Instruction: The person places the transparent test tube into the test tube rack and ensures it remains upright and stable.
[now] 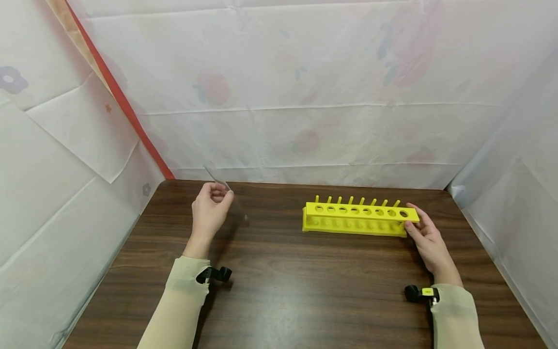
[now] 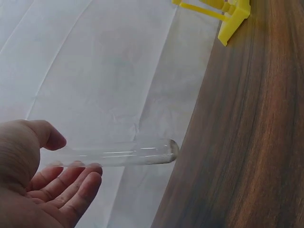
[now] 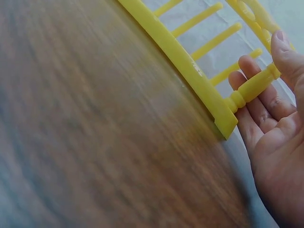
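We hold a clear glass test tube [image 1: 224, 191] in our left hand [image 1: 209, 213], pinched lightly between thumb and fingertips above the desk [image 1: 279, 291], at about ten o'clock from its middle. The tube tilts, rounded end away from the palm. Our right hand [image 1: 429, 240] grips the right end of the yellow tube rack [image 1: 359, 218], thumb on top and fingers behind, at about two o'clock.

The grip on the tube looks loose, so we judge the smooth glass could slip, drop onto the wood and roll or crack. The rack is held at one end only; a push there could swing it. The holes are small, so a tilted tube might strike the rim.
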